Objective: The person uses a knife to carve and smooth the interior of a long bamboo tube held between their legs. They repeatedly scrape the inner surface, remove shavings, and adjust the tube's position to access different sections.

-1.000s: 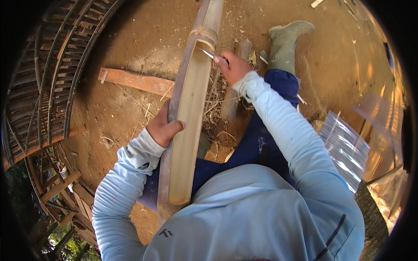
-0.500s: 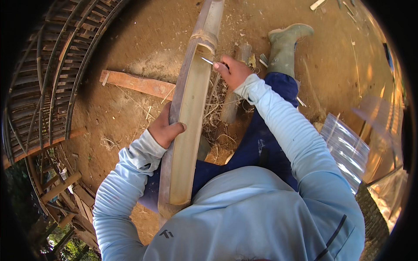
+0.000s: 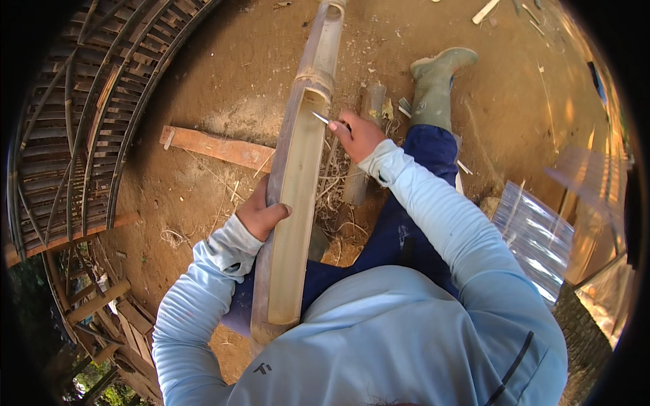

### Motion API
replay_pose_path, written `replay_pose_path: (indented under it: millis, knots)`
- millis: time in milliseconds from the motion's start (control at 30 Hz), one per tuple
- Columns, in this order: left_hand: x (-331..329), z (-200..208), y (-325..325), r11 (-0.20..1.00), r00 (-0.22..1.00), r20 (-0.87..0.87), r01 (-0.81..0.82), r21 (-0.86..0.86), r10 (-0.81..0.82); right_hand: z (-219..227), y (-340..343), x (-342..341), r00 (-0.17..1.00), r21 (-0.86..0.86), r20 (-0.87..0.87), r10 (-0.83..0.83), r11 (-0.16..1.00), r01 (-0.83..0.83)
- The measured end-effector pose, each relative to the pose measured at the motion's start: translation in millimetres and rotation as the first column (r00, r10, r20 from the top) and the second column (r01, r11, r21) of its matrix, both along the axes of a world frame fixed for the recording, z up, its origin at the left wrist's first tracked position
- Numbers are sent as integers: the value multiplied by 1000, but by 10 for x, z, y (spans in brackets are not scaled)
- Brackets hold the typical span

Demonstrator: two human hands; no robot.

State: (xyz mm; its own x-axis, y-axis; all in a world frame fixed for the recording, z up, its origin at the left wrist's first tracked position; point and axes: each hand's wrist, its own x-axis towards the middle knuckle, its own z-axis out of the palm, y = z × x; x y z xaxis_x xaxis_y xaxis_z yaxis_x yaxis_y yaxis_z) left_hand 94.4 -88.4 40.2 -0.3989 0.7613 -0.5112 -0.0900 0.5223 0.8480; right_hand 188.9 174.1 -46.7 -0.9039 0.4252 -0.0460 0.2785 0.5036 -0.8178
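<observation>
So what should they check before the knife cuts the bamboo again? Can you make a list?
1. Left hand grips the split bamboo around its edge at mid-length: ok.
2. Right hand holds the knife with the blade tip at the bamboo's inner edge, near the node: ok.
3. Left hand is well back from the blade, nearer the body: ok.
4. Booted leg lies to the right of the bamboo, off the blade's line: ok.
5. Near end of the bamboo braced against the body: cannot tell, the shirt hides it.
6. Blade sharpness: cannot tell, too small.
</observation>
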Motion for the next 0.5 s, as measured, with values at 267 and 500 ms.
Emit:
replay_pose_path:
  millis: [267,500]
  knots:
    - [59,-13,-49,1000,1000,-25,-6,-27,5,-101,25,-16,999,-23,-30,-39,999,38]
    - [-3,-49,-9,1000,1000,-12,3,17,-3,-159,52,-88,996,3,-20,-86,996,86]
